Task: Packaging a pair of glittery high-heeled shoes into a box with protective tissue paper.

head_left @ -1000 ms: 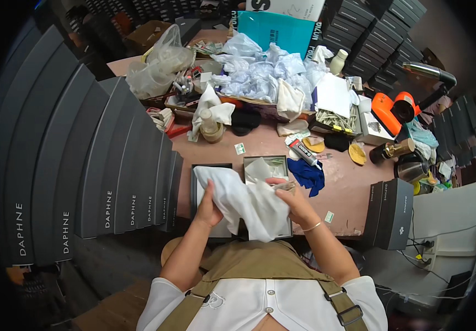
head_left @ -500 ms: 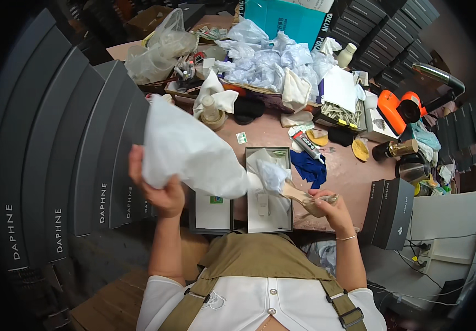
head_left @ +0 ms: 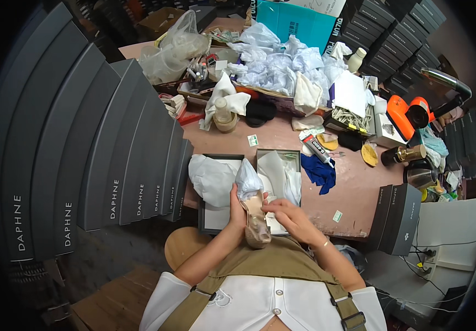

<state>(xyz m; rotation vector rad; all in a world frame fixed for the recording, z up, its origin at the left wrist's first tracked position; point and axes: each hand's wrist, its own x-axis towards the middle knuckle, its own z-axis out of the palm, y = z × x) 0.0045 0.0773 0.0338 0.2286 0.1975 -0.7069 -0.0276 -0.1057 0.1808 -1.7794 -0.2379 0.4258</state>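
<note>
A beige and gold shoe is held low in front of my apron, one end covered by crumpled white paper. My left hand is closed round its side. From the right, my right hand reaches over with bent fingers closed at the shoe's edge; what exactly the fingertips pinch is hard to see. A bundle of white paper lies in the left dark box part, its contents hidden. Beside it, a dark box holds white tissue paper.
Tall stacks of dark boxes line the left. On the table are a blue cloth, a glue tube, a bottle and a heap of white paper bundles. An orange heat tool stands right; two dark boxes are near it.
My left hand has let go of the white paper bundle, now in the left box part, and taken hold of the shoe. The shoe has come leftward and toward me; my right hand's grip has shifted.
</note>
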